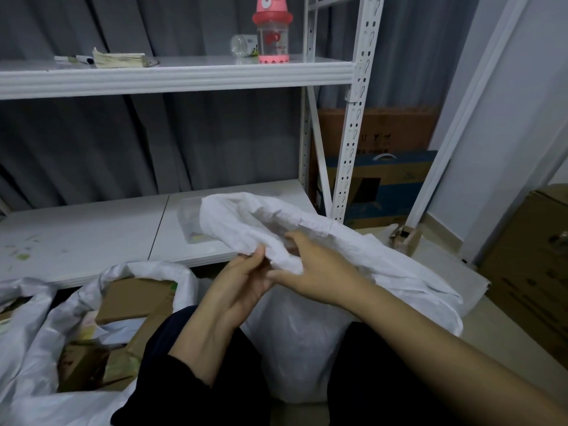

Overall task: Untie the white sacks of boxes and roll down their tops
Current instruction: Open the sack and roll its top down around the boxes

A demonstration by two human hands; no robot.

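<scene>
Both hands, left hand [242,281] and right hand [310,272], pinch the crumpled neck of the white woven plastic sack [307,333] standing between the knees. The right fingers [289,241] are partly buried in the folds (its contents stay hidden). An opened white sack of brown cardboard boxes [46,333], lower left, is cut off by the frame.

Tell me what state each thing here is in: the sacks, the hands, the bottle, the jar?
Sack in the middle: top gathered, held up by both hands, not rolled down.
Sack on the left: open, cardboard boxes showing inside.
Left hand: gripping the gathered top.
Right hand: gripping the same top.
Pink bottle: upright, capped, on the upper shelf.
Clear jar: lying on its side.
</scene>
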